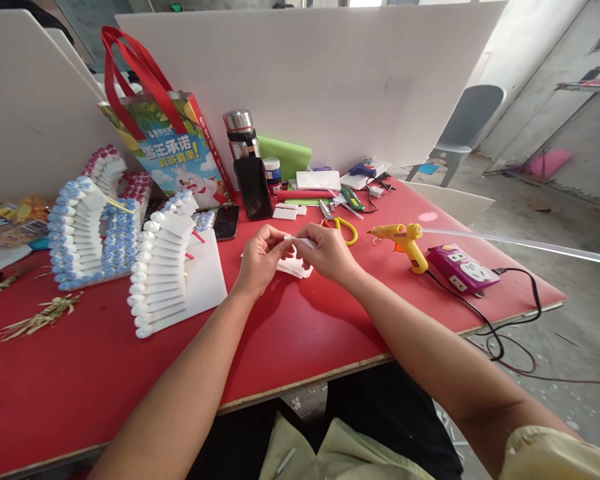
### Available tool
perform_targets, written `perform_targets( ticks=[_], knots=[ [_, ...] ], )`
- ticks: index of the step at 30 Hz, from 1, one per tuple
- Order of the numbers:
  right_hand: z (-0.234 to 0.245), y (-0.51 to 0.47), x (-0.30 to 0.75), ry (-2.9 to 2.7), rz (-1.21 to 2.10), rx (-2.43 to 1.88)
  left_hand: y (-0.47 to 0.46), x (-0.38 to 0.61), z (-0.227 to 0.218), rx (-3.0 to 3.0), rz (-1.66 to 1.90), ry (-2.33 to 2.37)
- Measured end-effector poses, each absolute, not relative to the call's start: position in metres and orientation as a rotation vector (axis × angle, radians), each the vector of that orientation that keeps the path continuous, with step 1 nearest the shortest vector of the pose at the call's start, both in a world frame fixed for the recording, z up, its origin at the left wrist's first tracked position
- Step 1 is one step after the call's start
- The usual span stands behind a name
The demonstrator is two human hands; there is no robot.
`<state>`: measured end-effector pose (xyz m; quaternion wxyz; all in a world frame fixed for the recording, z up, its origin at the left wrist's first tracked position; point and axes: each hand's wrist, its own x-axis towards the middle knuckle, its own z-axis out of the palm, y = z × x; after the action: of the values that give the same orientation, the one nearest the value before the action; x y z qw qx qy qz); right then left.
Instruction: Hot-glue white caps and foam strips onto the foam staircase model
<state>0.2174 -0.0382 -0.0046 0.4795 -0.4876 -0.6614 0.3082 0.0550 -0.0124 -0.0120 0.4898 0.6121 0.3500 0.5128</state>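
Both my hands meet over the middle of the red table (300,333). My left hand (261,257) and my right hand (330,252) are closed, pinching a small white strip (300,241) between their fingertips. Under them lies a little heap of white foam pieces (295,268). To the left stands a white foam model (167,267) with curved rows of white rolled tubes, and further left a similar one with blue-tipped tubes (87,233).
A yellow glue gun (405,241) and a purple power strip (461,268) with black cable lie to the right. Yellow-handled scissors (343,227), a phone (227,221), a steel flask (241,133), a red-handled bag (170,143) and white boards stand behind. Dried stems (43,319) lie left.
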Motion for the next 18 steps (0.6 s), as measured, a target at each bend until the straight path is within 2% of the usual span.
perform_targets(
  ticks=[18],
  knots=[
    [-0.008, -0.034, 0.230, -1.928, 0.495, -1.108, -0.009, 0.035, -0.006, 1.431, 0.945, 0.843]
  ],
)
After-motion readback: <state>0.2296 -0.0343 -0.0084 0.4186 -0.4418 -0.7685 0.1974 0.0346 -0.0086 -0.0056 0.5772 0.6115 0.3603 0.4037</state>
